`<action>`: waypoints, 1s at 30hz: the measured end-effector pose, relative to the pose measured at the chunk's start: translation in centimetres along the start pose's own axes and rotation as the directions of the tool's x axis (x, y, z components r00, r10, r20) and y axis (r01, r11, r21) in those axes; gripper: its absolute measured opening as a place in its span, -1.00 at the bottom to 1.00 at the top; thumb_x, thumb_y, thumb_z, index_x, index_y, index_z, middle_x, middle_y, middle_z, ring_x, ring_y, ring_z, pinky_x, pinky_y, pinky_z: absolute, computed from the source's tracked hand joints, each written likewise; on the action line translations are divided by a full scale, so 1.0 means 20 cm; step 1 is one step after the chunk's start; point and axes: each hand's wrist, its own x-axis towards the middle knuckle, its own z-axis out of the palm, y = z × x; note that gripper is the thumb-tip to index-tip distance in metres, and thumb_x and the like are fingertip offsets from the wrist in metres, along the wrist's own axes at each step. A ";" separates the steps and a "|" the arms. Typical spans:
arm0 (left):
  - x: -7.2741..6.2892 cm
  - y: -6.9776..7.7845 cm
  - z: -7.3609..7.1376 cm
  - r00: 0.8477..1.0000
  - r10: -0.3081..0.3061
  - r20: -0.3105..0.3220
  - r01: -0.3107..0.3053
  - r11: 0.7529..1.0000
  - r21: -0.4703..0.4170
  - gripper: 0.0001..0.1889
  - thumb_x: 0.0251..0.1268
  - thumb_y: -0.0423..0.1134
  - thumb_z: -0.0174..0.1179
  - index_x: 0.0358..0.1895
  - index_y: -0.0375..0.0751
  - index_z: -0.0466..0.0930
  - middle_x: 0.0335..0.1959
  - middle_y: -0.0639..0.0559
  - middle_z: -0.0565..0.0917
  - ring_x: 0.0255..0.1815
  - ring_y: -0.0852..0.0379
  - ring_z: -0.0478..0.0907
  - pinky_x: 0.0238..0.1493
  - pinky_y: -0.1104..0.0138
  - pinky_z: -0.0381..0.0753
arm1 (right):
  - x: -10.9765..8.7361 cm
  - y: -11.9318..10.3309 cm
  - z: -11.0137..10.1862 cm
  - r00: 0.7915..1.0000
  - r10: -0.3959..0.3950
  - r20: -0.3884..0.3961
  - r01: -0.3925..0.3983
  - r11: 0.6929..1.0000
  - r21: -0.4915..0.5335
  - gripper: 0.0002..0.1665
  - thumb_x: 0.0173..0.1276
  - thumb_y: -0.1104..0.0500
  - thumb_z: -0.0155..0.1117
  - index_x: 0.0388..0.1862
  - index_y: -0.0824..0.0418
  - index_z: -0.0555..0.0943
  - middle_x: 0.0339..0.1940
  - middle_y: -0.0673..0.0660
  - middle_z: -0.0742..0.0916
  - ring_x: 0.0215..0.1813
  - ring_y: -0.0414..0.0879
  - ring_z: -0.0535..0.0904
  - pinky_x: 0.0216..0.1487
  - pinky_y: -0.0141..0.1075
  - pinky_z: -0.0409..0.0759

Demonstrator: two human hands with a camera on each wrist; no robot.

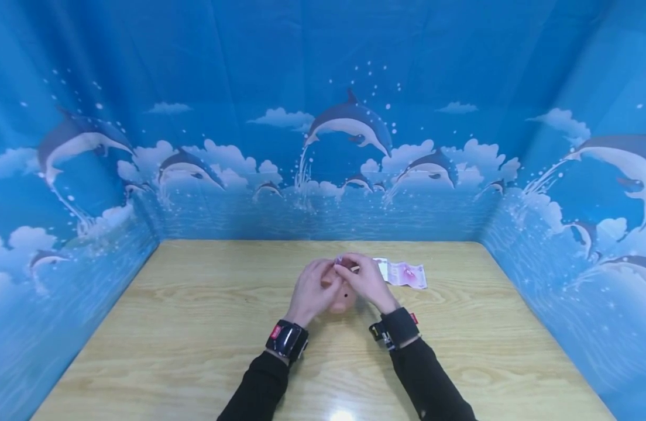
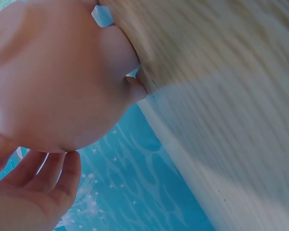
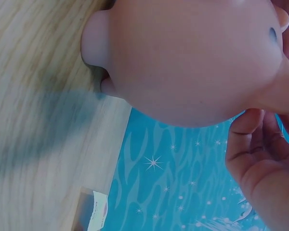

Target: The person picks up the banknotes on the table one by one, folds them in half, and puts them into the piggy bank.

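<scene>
A pink piggy bank [image 1: 342, 299] stands on its feet on the table, its snout towards me. My left hand [image 1: 313, 290] holds its side and top, the fingers bent against the rounded body [image 2: 62, 86] in the left wrist view. Over the top of the bank, my right hand [image 1: 366, 282] pinches a small folded purple-pink banknote [image 1: 338, 261], mostly hidden by the fingers. In the right wrist view the right hand [image 3: 262, 159] has its curled fingers close behind the bank's ear [image 3: 279, 89].
Pink-and-white banknotes [image 1: 407, 275] lie creased on the table just right of the right hand. The wooden table [image 1: 207, 327] ends at a blue dolphin-printed curtain [image 1: 249, 210] at the back and both sides.
</scene>
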 end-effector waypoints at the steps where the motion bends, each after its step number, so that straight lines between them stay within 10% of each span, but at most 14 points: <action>1: 0.00 0.00 0.00 1.000 -0.008 0.010 0.008 1.000 0.002 -0.51 0.33 0.08 0.18 0.23 -0.07 0.55 0.22 -0.04 0.59 0.30 0.00 0.46 0.36 0.07 0.44 | 0.00 0.00 0.00 1.000 -0.003 -0.001 0.003 1.000 0.002 -0.67 0.35 0.15 0.33 0.04 0.26 0.67 -0.21 0.12 0.77 -0.14 -0.07 0.68 -0.10 -0.30 0.70; 13: -0.01 -0.02 -0.02 0.983 -0.055 0.178 0.043 0.997 0.070 -0.19 0.16 0.22 0.21 0.45 -0.08 0.29 0.46 -0.13 0.32 0.44 -0.14 0.30 0.41 -0.12 0.32 | -0.01 -0.01 -0.01 0.999 0.035 -0.040 -0.034 0.999 0.022 -0.65 0.51 0.02 0.11 0.01 0.21 0.69 -0.03 0.17 0.77 0.04 0.03 0.67 0.06 -0.11 0.68; 30: -0.01 -0.05 -0.01 0.974 -0.089 0.209 0.086 0.996 0.024 -0.08 0.10 0.40 0.21 0.50 0.08 0.19 0.54 -0.08 0.21 0.49 -0.14 0.22 0.38 -0.22 0.30 | -0.01 -0.01 0.00 0.999 0.038 -0.027 -0.037 0.998 0.050 -0.64 0.49 0.06 0.16 0.05 0.26 0.67 -0.02 0.21 0.76 0.01 0.04 0.68 0.05 -0.11 0.68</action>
